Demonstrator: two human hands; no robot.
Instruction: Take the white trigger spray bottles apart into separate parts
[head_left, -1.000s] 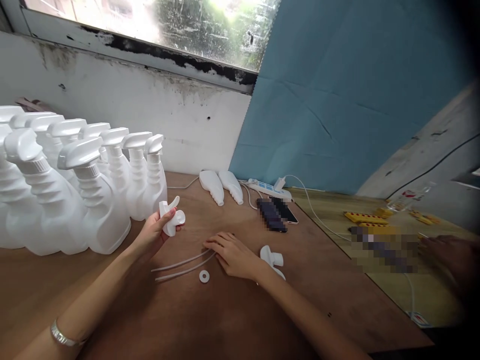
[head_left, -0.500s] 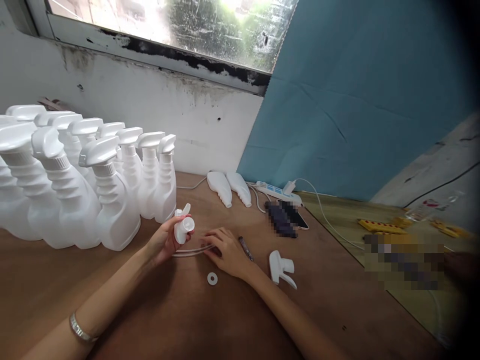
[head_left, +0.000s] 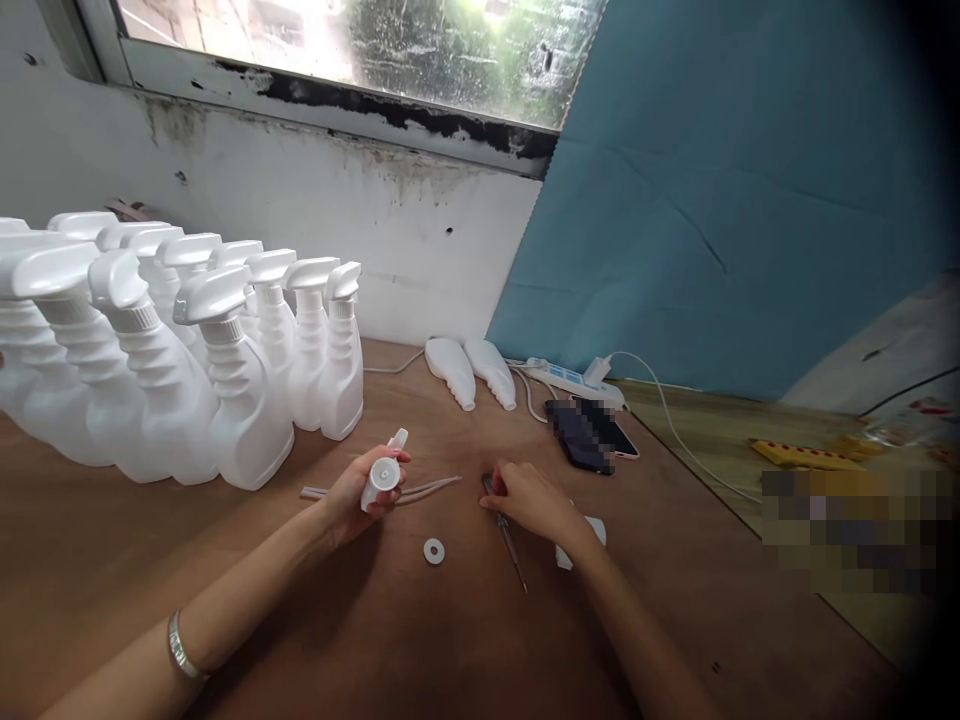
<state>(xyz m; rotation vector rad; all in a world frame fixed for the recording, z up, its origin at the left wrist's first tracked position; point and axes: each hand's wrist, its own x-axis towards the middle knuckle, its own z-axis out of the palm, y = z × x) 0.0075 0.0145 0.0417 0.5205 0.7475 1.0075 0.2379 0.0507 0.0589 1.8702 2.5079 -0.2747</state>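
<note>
A white trigger spray head (head_left: 385,476) is gripped in my left hand (head_left: 351,508), its round neck opening facing me. Thin clear tubes (head_left: 431,489) lie on the table just behind and below that hand. To the right, the fingers of my right hand (head_left: 534,503) are closed around the handle of a small screwdriver (head_left: 511,548), whose thin shaft points toward me at the tabletop. A flat white ring washer (head_left: 434,552) lies between my two hands. Another spray head (head_left: 598,530) is on the table, partly covered by my right wrist.
Several white spray bottles (head_left: 251,430) with heads fitted stand in rows at the left. Two white bottles without heads (head_left: 451,370) lie near the wall. A power strip (head_left: 574,380) with cables and two phones (head_left: 581,440) sit at the back right. Yellow items (head_left: 802,455) lie farther right.
My right hand has left the tubes and moved right to the screwdriver, closing on its handle. My left hand has turned the spray head so its opening faces me more. The view has shifted slightly.
</note>
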